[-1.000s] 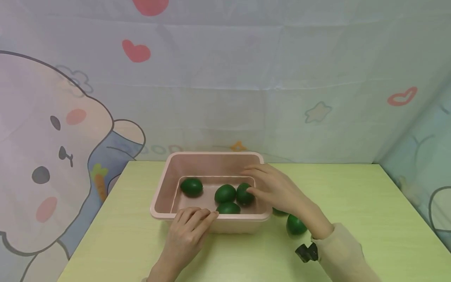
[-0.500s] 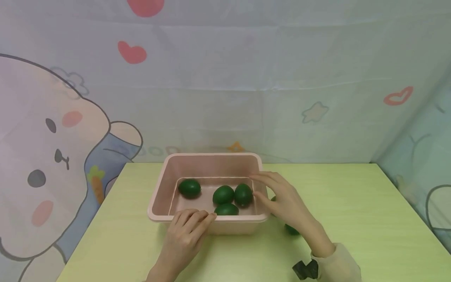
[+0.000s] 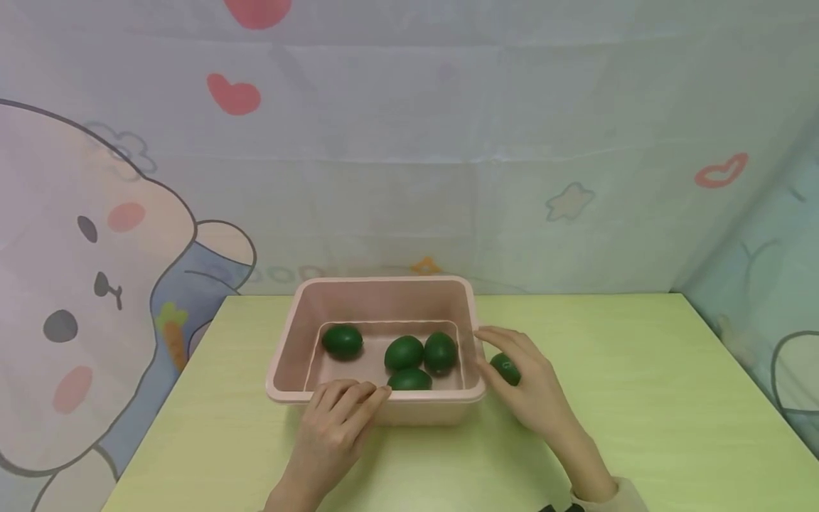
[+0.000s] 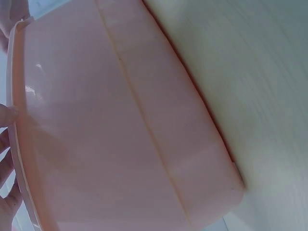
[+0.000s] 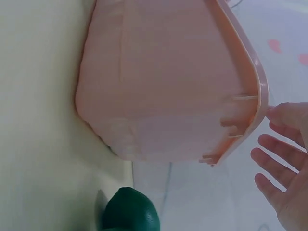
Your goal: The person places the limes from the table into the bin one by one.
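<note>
A pink plastic bin (image 3: 377, 410) stands on the table with several dark green oval fruits inside, one (image 3: 342, 342) on the left and the others grouped at the right. They look like limes or avocados; I cannot tell which. My left hand (image 3: 339, 430) grips the bin's front rim, its fingers bent over the edge. At the right rim, my right hand (image 3: 527, 387) holds its fingers loosely spread around nothing, the tips close to the rim (image 5: 260, 91). Another green fruit (image 3: 505, 369) lies outside the bin, partly behind this hand.
The pale yellow-green table (image 3: 646, 398) extends to both sides of the bin. Behind it hangs a printed cloth backdrop (image 3: 397, 142) with hearts and a cartoon animal. A black wrist device (image 3: 563, 508) shows at the right sleeve.
My right hand has drawn back from over the bin's right side to its outer rim. A second loose fruit at the right is now hidden by it. My left hand stays put.
</note>
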`<state>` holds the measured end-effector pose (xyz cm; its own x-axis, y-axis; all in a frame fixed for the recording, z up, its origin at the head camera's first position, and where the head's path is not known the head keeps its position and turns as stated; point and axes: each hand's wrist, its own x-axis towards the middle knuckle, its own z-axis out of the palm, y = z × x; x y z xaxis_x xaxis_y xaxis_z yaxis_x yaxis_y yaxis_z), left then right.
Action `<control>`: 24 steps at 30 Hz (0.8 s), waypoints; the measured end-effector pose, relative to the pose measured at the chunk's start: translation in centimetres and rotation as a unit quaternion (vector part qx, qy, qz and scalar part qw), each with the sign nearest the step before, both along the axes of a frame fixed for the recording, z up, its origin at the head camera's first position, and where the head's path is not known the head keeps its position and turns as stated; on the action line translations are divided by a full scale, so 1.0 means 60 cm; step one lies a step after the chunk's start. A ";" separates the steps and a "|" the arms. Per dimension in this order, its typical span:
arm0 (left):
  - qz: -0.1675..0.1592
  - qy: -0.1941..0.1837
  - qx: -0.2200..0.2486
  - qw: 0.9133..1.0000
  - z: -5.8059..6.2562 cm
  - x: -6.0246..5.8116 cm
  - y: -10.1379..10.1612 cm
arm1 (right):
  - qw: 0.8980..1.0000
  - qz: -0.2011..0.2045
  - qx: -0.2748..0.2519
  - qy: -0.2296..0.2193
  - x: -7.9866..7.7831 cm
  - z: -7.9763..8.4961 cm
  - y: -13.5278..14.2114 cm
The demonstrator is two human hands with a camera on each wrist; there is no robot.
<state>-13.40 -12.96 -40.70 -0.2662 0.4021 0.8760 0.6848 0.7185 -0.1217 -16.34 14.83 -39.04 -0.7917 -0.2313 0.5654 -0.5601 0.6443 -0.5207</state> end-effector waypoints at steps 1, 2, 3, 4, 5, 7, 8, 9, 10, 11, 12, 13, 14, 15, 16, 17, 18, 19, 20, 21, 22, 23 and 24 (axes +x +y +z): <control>-0.001 0.001 0.001 1.000 0.001 0.000 0.001 | 1.000 -0.003 -0.006 0.004 0.002 -0.004 0.002; -0.002 0.003 0.001 1.000 0.001 0.000 0.001 | 1.000 -0.006 -0.011 0.009 0.004 -0.009 0.004; -0.002 0.004 0.002 1.000 0.002 0.000 0.002 | 1.000 -0.009 -0.016 0.014 0.006 -0.014 0.006; -0.003 0.004 0.002 1.000 0.003 0.000 0.002 | 1.000 -0.013 -0.022 0.017 0.008 -0.019 0.009; -0.004 0.004 0.002 1.000 0.003 0.000 0.002 | 0.999 -0.018 -0.025 0.021 0.010 -0.024 0.011; -0.004 0.005 0.003 1.000 0.003 -0.001 0.003 | 0.999 -0.025 -0.033 0.027 0.012 -0.034 0.016; -0.004 0.005 0.003 1.000 0.003 -0.001 0.003 | 0.999 -0.027 -0.038 0.025 0.014 -0.039 0.019; -0.004 0.004 0.004 1.000 0.003 -0.001 0.002 | 0.998 -0.031 -0.043 0.022 0.016 -0.043 0.021; -0.005 0.004 0.004 1.000 0.003 -0.001 0.002 | 0.998 -0.035 -0.047 0.019 0.017 -0.047 0.022; -0.005 0.004 0.004 1.000 0.003 0.000 0.002 | 0.998 -0.039 -0.051 0.015 0.020 -0.050 0.024; -0.004 0.005 0.004 1.000 0.003 0.000 0.002 | 0.997 -0.043 -0.056 0.011 0.022 -0.053 0.025; -0.005 0.006 0.004 1.000 0.003 0.000 0.001 | 0.997 -0.047 -0.058 0.005 0.024 -0.056 0.026; -0.005 0.008 0.004 1.000 0.002 0.000 0.002 | 0.997 -0.052 -0.060 -0.001 0.027 -0.058 0.027; -0.006 0.009 0.004 1.000 0.002 0.000 0.002 | 0.996 -0.057 -0.061 -0.002 0.028 -0.061 0.028; -0.006 0.011 0.004 1.000 0.002 0.000 0.002 | 0.996 -0.061 -0.062 0.000 0.030 -0.063 0.030; -0.007 0.012 0.004 1.000 0.002 0.000 0.002 | 0.996 -0.064 -0.064 0.006 0.031 -0.066 0.031; -0.007 0.013 0.004 1.000 0.002 0.000 0.002 | 0.996 -0.066 -0.065 0.013 0.032 -0.068 0.032; -0.007 0.013 0.004 1.000 0.002 0.000 0.002 | 0.995 -0.071 -0.065 0.020 0.032 -0.072 0.033; -0.007 0.013 0.004 1.000 0.002 0.000 0.002 | 0.995 -0.076 -0.065 0.027 0.033 -0.075 0.034; -0.007 0.012 0.004 1.000 0.002 0.000 0.002 | 0.994 -0.083 -0.063 0.034 0.033 -0.078 0.035; -0.007 0.011 0.004 1.000 0.002 0.000 0.003 | 0.993 -0.092 -0.061 0.037 0.034 -0.082 0.036; -0.007 0.010 0.005 1.000 0.002 0.000 0.003 | 0.993 -0.100 -0.059 0.037 0.036 -0.086 0.037; -0.007 0.009 0.005 1.000 0.002 0.000 0.003 | 0.992 -0.109 -0.056 0.032 0.038 -0.090 0.038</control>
<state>-13.42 -12.79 -40.56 -0.2446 0.3977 0.8843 0.6930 0.7095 -0.1275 -14.08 17.12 -44.44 -0.7778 0.0091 0.6284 -0.4477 0.6936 -0.5643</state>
